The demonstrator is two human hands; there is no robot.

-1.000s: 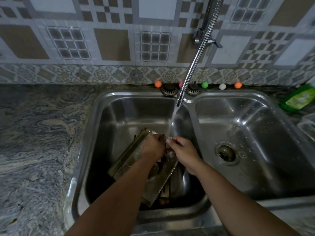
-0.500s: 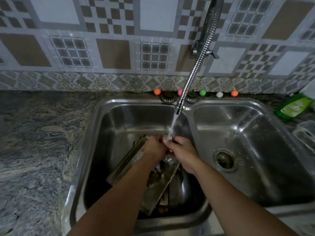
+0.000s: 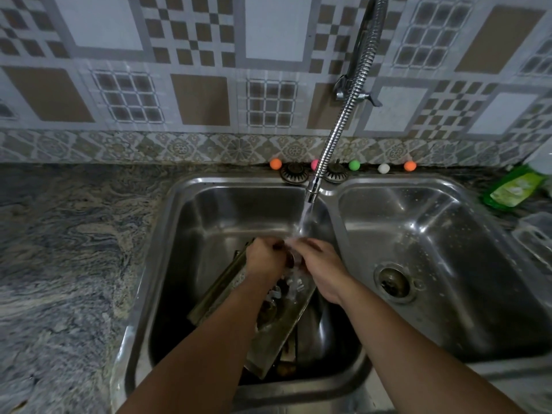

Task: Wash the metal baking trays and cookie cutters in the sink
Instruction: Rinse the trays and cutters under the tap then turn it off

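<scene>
- Left hand [image 3: 264,258] and right hand [image 3: 321,268] curl round a small shiny metal cookie cutter [image 3: 290,259] under the running tap stream [image 3: 304,221] — rinsing, looks like.
- Beneath the fingers, the tarnished rectangular metal baking tray [image 3: 268,333] leans in the left steel sink basin [image 3: 209,210] — apparently unwashed, so plenty left.

Light: we see a dim scene — glare on the sink [image 3: 418,222] steel.
Edges: wide-angle bending.

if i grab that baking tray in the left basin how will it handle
The baking tray is wet thin metal, so probably stiff, fairly light and slippery. It leans tilted on other items, so it may slide or clatter once lifted.
</scene>
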